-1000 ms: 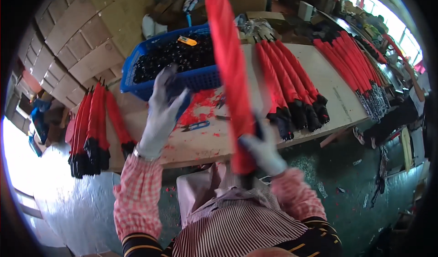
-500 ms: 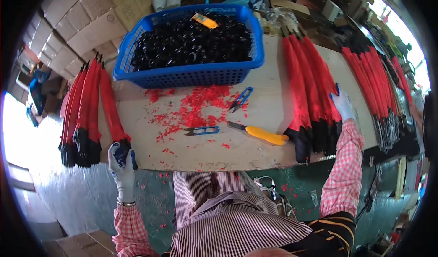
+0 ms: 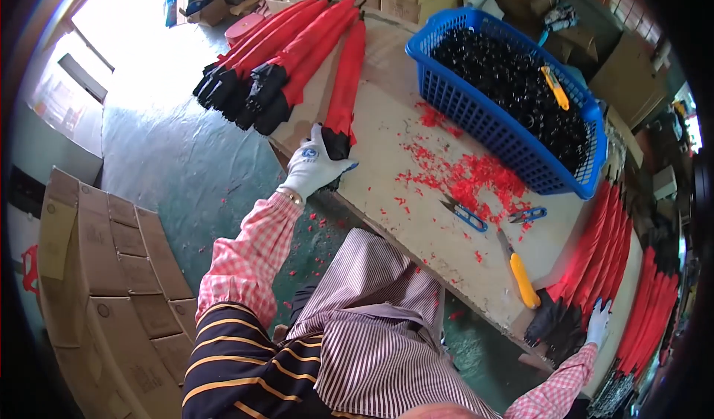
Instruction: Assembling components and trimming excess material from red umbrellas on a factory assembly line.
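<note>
My left hand (image 3: 313, 167), in a white glove with dark blue fingertips, is closed round the black lower end of a single folded red umbrella (image 3: 346, 84) at the table's edge. Left of it lies a pile of folded red umbrellas (image 3: 286, 43) with black ends. My right hand (image 3: 597, 324), also gloved, rests with fingers stretched out along the side of another pile of red umbrellas (image 3: 593, 251) at the right. Part of that hand's palm is hidden. Between the piles lie a yellow-handled knife (image 3: 524, 279) and two blue thread snips (image 3: 468, 216).
A blue plastic basket (image 3: 506, 147) of small black parts, with a yellow cutter (image 3: 555, 88) on top, stands far right on the table (image 3: 394, 229). Red scraps (image 3: 476, 184) are scattered before it. More umbrellas (image 3: 647, 311) lie at the far right. Cardboard boxes (image 3: 137, 270) are stacked at left.
The view has swung leftward and turned, so the table now slants across it. My left hand still grips the single umbrella's black end; my right hand stays beside the right pile.
</note>
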Available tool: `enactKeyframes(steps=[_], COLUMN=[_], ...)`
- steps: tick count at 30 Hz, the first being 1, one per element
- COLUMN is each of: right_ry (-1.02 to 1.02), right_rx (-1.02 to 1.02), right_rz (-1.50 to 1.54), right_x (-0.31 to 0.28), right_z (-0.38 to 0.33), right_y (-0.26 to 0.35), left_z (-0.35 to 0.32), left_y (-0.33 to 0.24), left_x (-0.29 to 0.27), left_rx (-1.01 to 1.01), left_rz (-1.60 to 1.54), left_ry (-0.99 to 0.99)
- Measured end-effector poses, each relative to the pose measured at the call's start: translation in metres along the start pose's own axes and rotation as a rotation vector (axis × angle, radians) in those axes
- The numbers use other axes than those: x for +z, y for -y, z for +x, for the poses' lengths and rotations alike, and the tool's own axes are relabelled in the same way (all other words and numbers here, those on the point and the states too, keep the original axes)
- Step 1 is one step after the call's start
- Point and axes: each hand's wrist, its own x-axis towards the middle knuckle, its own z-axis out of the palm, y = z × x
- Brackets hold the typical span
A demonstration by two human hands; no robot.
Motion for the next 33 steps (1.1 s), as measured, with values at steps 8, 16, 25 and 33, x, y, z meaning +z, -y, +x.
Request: enactKeyframes(steps=[8,16,25,33], right_ry=[-0.235,1.217,1.520,0.926], right_rx=[-0.501,-0.981,-0.903,-1.470], right_rz=[1.271,2.163,2.163,0.989], right_x=[-0.221,-0.275,-0.225,-0.237], right_z=[-0.226,-0.396,-0.572,-0.498], right_y=[0.150,0.342,0.364,0.305], left_z=[-0.058,-0.248,-0.204,-0.210], left_y=[0.074,0.143,0.048,-0.057], left_x=[-0.085,-0.118,-0.167,-0.084], left_rx=[-0.395,0.028,0.240,0.081], left_rz=[-1.713,-1.502,-1.433,-2.126], left_ry=[0.778,1.039,1.039,1.832])
